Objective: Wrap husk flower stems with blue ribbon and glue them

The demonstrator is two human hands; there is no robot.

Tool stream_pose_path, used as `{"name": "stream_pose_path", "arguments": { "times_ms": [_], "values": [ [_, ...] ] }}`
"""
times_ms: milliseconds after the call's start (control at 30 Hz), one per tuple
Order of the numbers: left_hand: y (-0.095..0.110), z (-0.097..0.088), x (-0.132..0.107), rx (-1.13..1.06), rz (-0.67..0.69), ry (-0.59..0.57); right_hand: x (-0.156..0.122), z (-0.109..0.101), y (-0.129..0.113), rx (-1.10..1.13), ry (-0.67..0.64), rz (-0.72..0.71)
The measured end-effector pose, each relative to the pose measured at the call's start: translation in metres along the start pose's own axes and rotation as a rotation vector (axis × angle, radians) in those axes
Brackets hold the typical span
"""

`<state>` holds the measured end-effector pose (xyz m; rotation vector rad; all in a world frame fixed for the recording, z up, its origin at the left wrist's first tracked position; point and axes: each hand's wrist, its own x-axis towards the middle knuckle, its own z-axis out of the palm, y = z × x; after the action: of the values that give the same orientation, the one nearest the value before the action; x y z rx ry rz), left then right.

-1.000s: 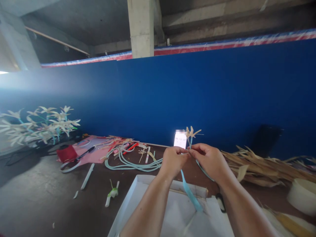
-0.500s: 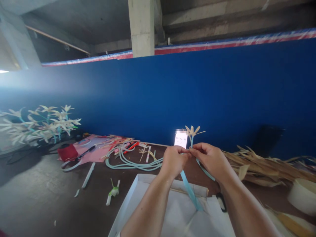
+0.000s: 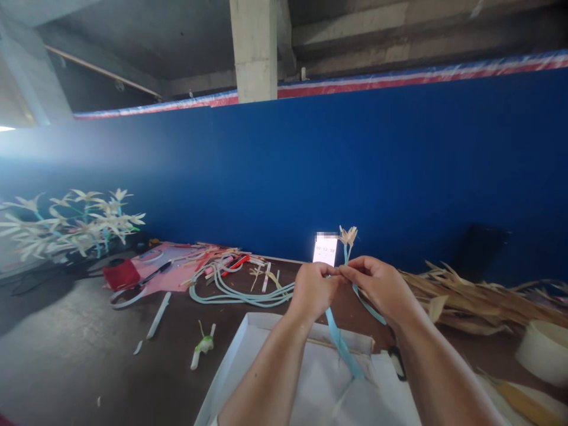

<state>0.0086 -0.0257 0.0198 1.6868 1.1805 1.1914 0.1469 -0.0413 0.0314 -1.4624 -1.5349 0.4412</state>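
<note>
Both my hands meet in front of me over the table, pinching one small craft flower (image 3: 348, 235) with dry tan petals. My left hand (image 3: 314, 290) is closed on its thin stem. My right hand (image 3: 378, 286) is closed on the stem from the other side, fingertips touching the left. A light blue ribbon (image 3: 341, 343) hangs from the pinch down to a white tray (image 3: 231, 367) below. A second loop of the ribbon runs under my right hand.
A lit phone (image 3: 325, 250) stands behind the flower. Coiled pale green strips (image 3: 231, 290) and red and tan scraps lie left of it. Dry husks (image 3: 470, 299) pile up right, with a cream tape roll (image 3: 541, 352). Finished flowers (image 3: 75, 222) stand far left beside a red spool (image 3: 120, 273).
The flower's petals have turned and now look narrower. My hands have shifted slightly right while still pinching the stem.
</note>
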Motion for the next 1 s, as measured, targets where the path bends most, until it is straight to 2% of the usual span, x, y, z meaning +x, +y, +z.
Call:
{"name": "stream_pose_path", "arguments": {
  "times_ms": [1000],
  "values": [
    [0.0033,-0.0042,-0.0005,-0.137,-0.065,-0.104,0.0007,-0.0019,-0.0011,-0.029,-0.015,-0.037]
  ]
}}
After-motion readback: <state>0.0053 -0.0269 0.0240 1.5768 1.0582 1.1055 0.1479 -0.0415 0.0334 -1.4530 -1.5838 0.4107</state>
